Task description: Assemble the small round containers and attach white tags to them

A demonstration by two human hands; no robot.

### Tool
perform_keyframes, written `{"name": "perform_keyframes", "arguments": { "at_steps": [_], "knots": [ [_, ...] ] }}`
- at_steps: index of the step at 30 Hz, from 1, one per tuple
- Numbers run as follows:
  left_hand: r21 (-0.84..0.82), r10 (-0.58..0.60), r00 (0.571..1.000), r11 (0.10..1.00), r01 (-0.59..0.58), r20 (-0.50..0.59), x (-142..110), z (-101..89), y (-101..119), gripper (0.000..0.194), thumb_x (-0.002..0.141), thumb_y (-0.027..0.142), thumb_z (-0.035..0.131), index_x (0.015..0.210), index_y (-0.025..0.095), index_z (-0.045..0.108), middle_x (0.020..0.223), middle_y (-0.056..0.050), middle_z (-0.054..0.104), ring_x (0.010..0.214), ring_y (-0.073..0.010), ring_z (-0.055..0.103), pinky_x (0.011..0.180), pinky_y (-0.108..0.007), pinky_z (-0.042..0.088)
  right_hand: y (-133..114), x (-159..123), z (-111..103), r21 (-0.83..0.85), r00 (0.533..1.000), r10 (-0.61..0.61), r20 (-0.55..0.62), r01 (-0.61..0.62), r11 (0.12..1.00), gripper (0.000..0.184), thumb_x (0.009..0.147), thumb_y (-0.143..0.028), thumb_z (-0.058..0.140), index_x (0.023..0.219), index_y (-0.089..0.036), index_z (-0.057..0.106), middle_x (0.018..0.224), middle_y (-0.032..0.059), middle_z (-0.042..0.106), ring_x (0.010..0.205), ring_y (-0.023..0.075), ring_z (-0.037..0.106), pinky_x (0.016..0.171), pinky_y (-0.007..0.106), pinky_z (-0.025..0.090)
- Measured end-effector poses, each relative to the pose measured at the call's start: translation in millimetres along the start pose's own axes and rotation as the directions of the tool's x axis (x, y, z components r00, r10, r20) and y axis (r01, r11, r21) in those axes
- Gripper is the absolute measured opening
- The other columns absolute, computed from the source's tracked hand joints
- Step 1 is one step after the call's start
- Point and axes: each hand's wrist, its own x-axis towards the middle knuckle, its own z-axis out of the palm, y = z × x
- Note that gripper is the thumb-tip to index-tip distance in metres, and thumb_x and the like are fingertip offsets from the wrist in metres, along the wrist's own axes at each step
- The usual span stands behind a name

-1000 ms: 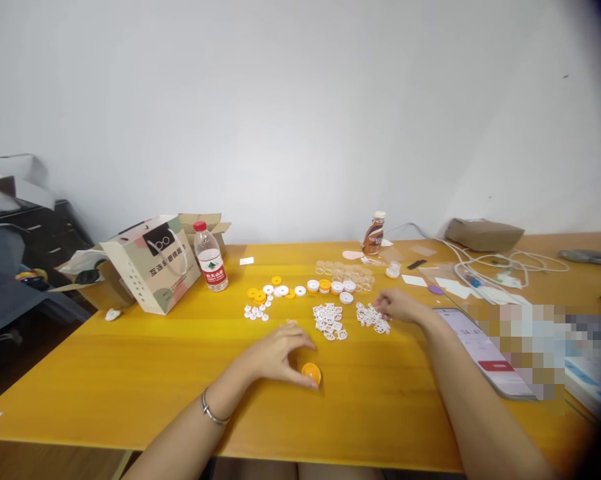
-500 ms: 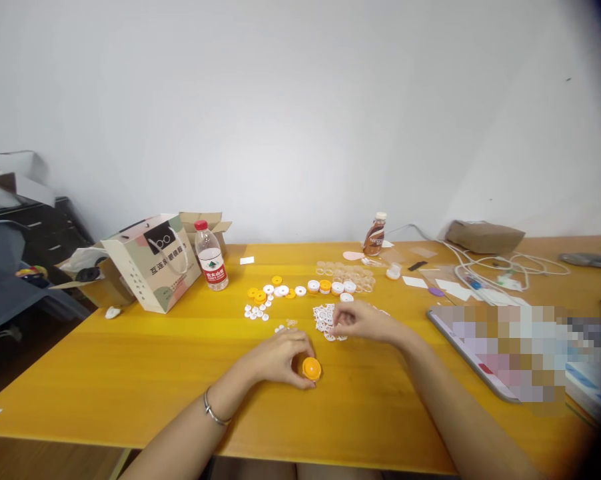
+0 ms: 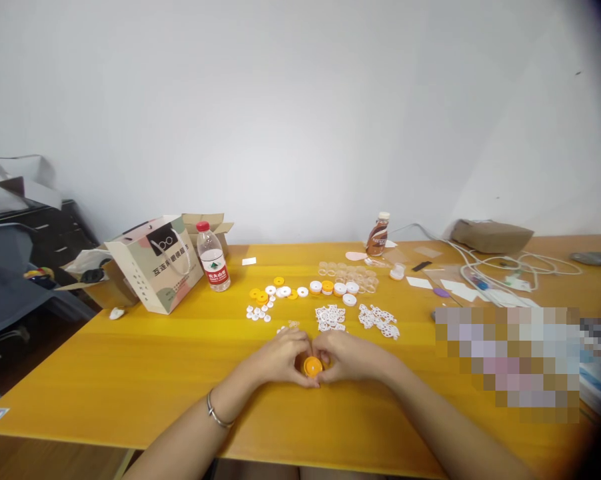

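My left hand (image 3: 283, 358) curls around the left side of a small round orange plastic part (image 3: 312, 366), which has a raised rim. From the right, my right hand (image 3: 348, 357) closes on the same part with bent fingers and thumb. Whether a smaller piece is between my right fingertips is hidden. Just beyond my hands lie a pile of white lattice-like pieces (image 3: 330, 317) and a second such pile (image 3: 379, 320). Small white round pieces (image 3: 258, 313) sit to the left. Farther back are yellow and white discs (image 3: 284, 291) and clear plastic rings (image 3: 348, 272).
A paper bag (image 3: 155, 267) and a water bottle (image 3: 213, 260) stand at the left. Toward the back are a brown-labelled bottle (image 3: 378, 235) and white cables (image 3: 463, 267). A blurred-out flat object (image 3: 510, 363) lies at the right on the yellow table (image 3: 130, 393).
My right hand has moved from the white lattice-like pieces toward me and left, onto the orange part. My left hand has stayed around that part.
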Motion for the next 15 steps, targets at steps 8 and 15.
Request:
{"name": "perform_keyframes", "arguments": {
  "at_steps": [8, 15],
  "knots": [
    [0.002, -0.008, 1.000, 1.000, 0.008, 0.000, 0.2, 0.5, -0.5, 0.032, 0.061, 0.044, 0.068, 0.076, 0.018, 0.056, 0.079, -0.001, 0.056, 0.079, -0.0170, 0.052, 0.073, -0.026, 0.036, -1.1, -1.0, -2.7, 0.002, 0.999, -0.017, -0.037, 0.018, 1.000, 0.013, 0.058, -0.027, 0.062, 0.058, -0.016, 0.053, 0.057, -0.0017, 0.053, 0.052, 0.0087, 0.042, 0.049, 0.020, 0.030],
    [0.002, -0.033, 0.999, 0.999, 0.033, 0.008, 1.0, -0.1, 3.6, 0.037, 0.061, 0.047, 0.068, 0.085, 0.020, 0.059, 0.080, -0.001, 0.056, 0.080, -0.0177, 0.052, 0.076, -0.027, 0.035, -2.9, -2.0, -3.0, 0.023, 0.998, 0.044, -0.055, -0.043, 0.999, 0.021, 0.059, -0.035, 0.066, 0.064, -0.017, 0.057, 0.063, -0.0001, 0.058, 0.056, 0.0111, 0.047, 0.051, 0.021, 0.031]
  ]
}}
